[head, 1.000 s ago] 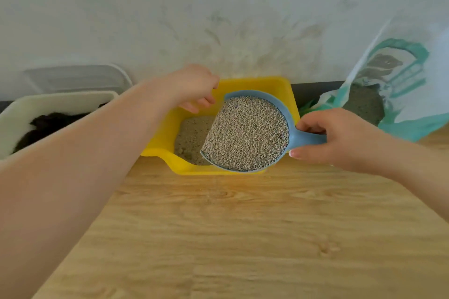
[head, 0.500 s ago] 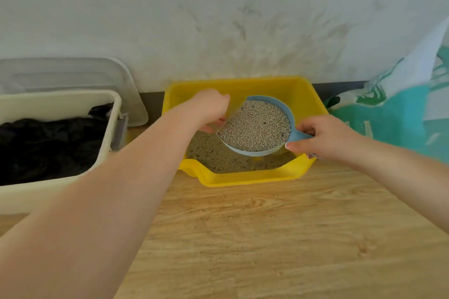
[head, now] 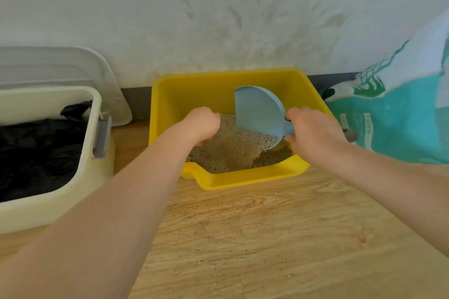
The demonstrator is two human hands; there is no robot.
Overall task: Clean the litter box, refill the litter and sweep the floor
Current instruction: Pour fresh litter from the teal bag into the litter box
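Scoop (head: 257,114), light blue, is tipped on edge over the yellow litter box (head: 226,85), its hollow side facing left. Litter (head: 233,148) is sliding off its lower lip onto the grey-tan pile in the box.

Right hand (head: 313,133) grips the scoop by its handle, fingers curled round it; the handle's grey end pokes out past the hand on the right.

Left hand (head: 202,125) is inside the box, over the litter just left of the scoop. Fingers curled under, tips hidden from the camera; can't tell whether they hold anything or touch the litter.

Litter box sits on the wood floor (head: 267,238), back against the wall (head: 218,19), low front lip toward the camera. Loose grains are scattered on the floor in front of it.

Left of the box: cream bin (head: 48,209) lined with a black bag (head: 36,153), a grey latch on its side and a clear lid (head: 73,68) leaning on the wall behind it.

Right of the box: teal-and-white litter bag (head: 401,116), just beside the box's right wall; contact unclear.
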